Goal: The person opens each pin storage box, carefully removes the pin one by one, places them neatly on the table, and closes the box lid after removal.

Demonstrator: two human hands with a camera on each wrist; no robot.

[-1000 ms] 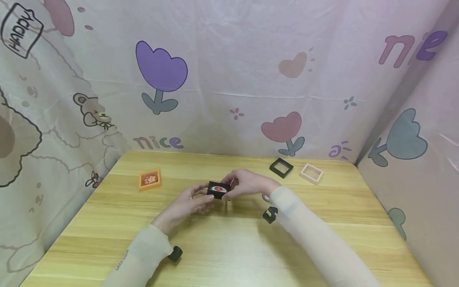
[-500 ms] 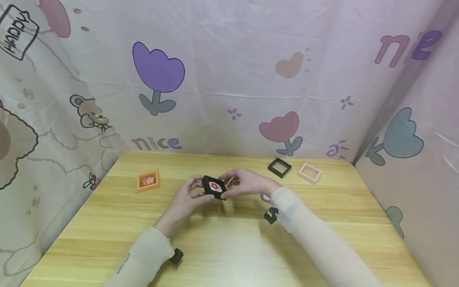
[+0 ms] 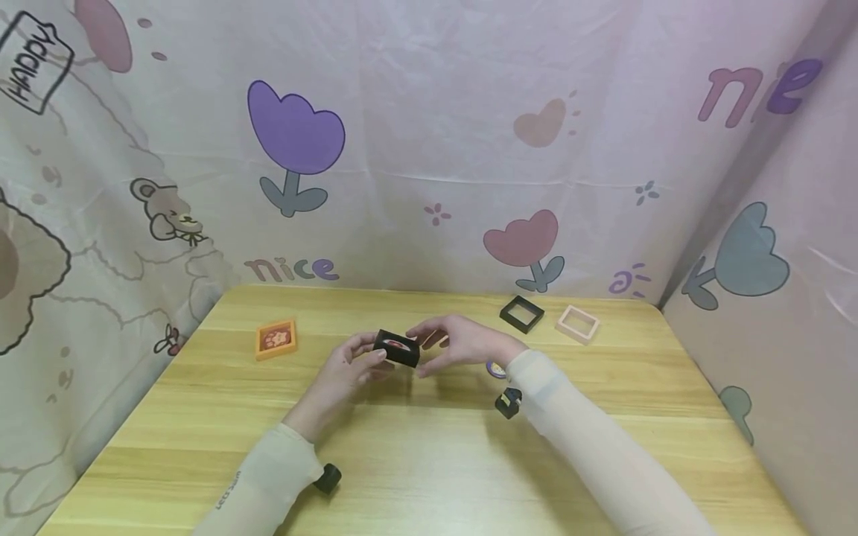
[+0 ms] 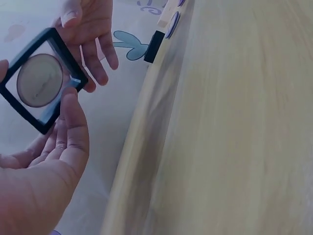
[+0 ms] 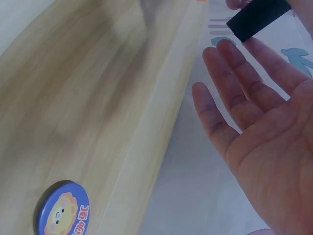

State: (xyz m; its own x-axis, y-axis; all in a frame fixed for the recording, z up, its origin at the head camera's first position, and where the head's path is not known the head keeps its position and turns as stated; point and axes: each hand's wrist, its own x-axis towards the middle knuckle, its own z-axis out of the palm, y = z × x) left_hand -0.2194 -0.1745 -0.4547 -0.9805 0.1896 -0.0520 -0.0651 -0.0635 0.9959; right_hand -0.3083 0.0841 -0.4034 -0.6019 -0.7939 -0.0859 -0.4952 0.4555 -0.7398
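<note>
A black square display frame [image 3: 397, 355] is held above the table in my left hand [image 3: 342, 381], thumb at its near side and fingers at the far side. A round badge with a red and white design shows inside it, foreshortened. From the left wrist view, a plain round back [image 4: 40, 81] appears through the frame's clear middle. My right hand [image 3: 462, 346] has its fingers extended and spread beside the frame's right end; whether a fingertip touches it I cannot tell. On the table below the right wrist lies a blue-rimmed round badge [image 5: 63, 209] with a cartoon face.
An orange frame [image 3: 275, 339] with a picture inside lies at the table's left. Another black frame [image 3: 522, 314] and a pale pink frame [image 3: 578, 324] lie at the back right. A printed curtain [image 3: 402, 149] hangs behind the table.
The black frame has turned and tipped in my left hand, so its face looks flatter now. My right fingers have come off its right end and spread.
</note>
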